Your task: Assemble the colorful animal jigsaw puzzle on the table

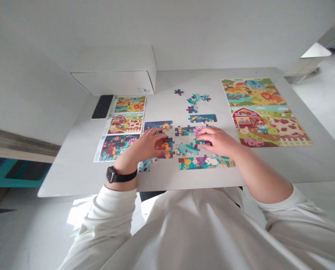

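Note:
Joined jigsaw pieces with a dark night-forest picture lie in sections before me. My left hand (147,145) rests with fingers apart over the left puzzle section (167,144), which shows a brown shape and an orange animal. Part of that section is hidden under the palm. At the right, my right hand (219,140) has its fingers and thumb about a purple puzzle piece (199,131). Between the hands lie a strip with small figures (184,131) and a teal animal section (187,149). Nearest me is a bottom strip with a white rabbit (206,162).
Beyond the hands lie a blue strip (203,118) and several loose pieces (195,99). At left are a picture sheet (126,123), a phone (102,107) and a white box (113,83). Two finished puzzles, safari (253,93) and farm (271,127), lie right.

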The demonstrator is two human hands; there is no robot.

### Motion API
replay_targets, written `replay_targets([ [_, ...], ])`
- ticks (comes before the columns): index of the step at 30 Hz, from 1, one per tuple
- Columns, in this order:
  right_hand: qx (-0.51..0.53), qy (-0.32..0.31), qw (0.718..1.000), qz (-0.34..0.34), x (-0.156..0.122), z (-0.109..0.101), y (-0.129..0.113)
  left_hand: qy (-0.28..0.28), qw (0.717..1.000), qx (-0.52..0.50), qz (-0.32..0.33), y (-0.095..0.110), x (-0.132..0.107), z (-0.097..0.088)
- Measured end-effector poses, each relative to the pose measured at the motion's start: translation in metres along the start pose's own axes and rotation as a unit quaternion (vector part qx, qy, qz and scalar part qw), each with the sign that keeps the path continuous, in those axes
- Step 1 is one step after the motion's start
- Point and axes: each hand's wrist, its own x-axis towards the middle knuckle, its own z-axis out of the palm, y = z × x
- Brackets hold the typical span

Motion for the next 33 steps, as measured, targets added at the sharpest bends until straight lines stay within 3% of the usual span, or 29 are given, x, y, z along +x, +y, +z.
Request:
replay_targets([
  [7, 0.025, 0.017, 0.999, -0.013, 0.004, -0.003, -0.008, 0.023, 1.000, 0.008, -0.002, 0.007, 0.003, -0.002],
  [13, 0.018, 0.011, 0.999, 0.026, 0.001, -0.005, -0.007, 0.069, 0.997, -0.004, 0.024, 0.023, 0.011, -0.002],
  [21, 0.025, -0.042, 0.998, 0.041, 0.000, -0.006, -0.015, 0.034, 0.997, -0.020, 0.069, 0.037, 0.018, 0.014],
  [33, 0.027, -0.087, 0.995, 0.040, 0.001, 0.003, -0.017, 0.016, 0.996, -0.029, 0.077, 0.043, 0.021, 0.018],
])
